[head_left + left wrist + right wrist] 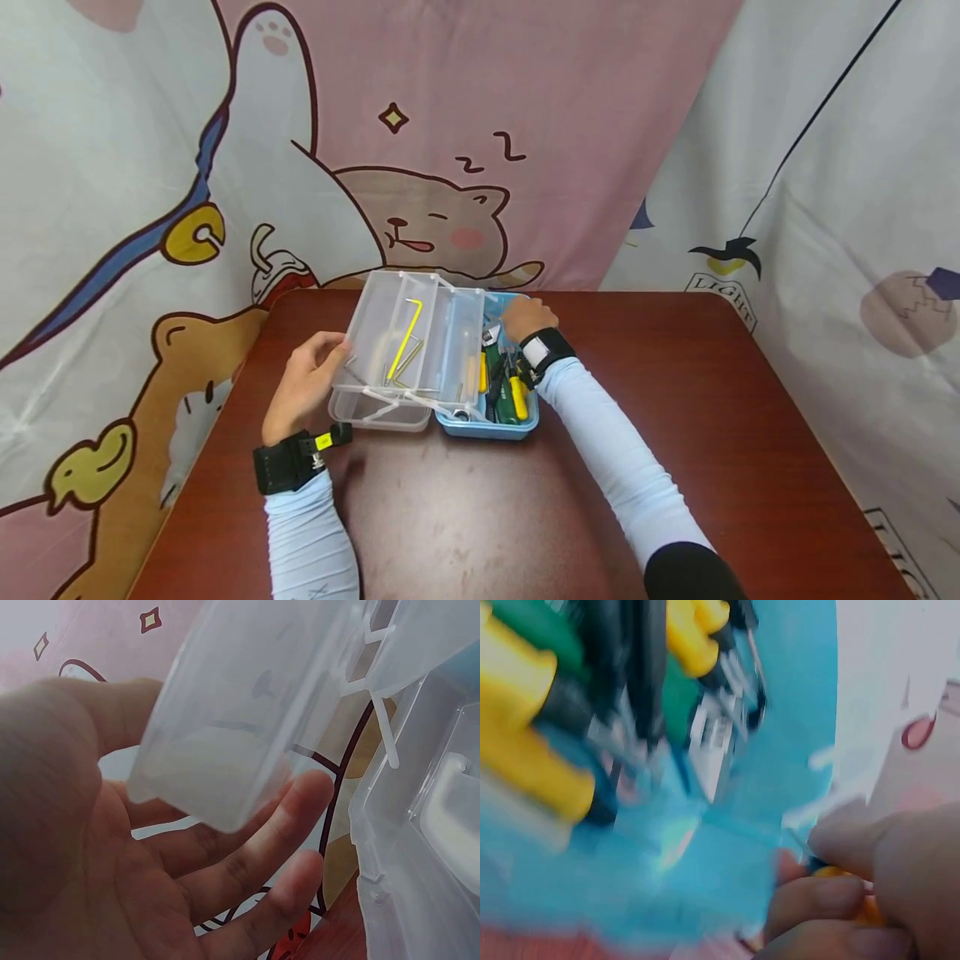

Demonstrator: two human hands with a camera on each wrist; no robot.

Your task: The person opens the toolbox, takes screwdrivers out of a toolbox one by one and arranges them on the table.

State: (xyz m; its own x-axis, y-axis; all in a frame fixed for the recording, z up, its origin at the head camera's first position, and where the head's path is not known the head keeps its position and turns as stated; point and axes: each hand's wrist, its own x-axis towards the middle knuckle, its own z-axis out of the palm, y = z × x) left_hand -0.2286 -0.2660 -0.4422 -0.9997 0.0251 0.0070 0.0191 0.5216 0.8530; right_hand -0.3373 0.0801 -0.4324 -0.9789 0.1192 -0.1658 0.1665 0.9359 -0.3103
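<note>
My left hand (303, 383) grips the edge of a clear plastic tray (217, 727), thumb on one face and fingers behind it. The tray is raised and folded out to the left on white hinge arms, above a clear lid (390, 419). A yellow hex key (405, 340) and metal hex keys (409, 360) lie in the tray. My right hand (527, 319) is at the back of the blue toolbox (487, 431). Its fingers curl round a yellow-and-black screwdriver (844, 879), mostly hidden by the hand.
In the toolbox lie several tools, among them yellow-and-green handled pliers (517, 398), a dark green handle (505, 404) and an adjustable wrench (491, 334). The box stands on a dark red-brown table (675, 400), with a printed curtain (570, 167) behind.
</note>
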